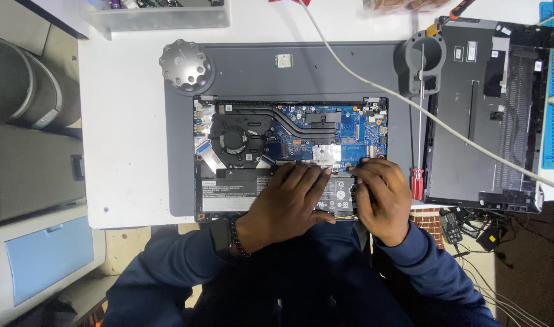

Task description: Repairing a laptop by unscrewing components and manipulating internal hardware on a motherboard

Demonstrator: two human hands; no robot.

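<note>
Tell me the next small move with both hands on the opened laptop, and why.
Probably ease the right hand fingers upward a little where they pinch at the battery top edge beside the blue board, while the left hand lies flat across the battery, steadying it. What they pinch is hidden.

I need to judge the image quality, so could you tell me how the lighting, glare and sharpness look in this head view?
Head view: even overhead light, sharp on the opened laptop; slight glare on the white table; both hands, left hand and right hand, unblurred; bottom corners dark.
</note>
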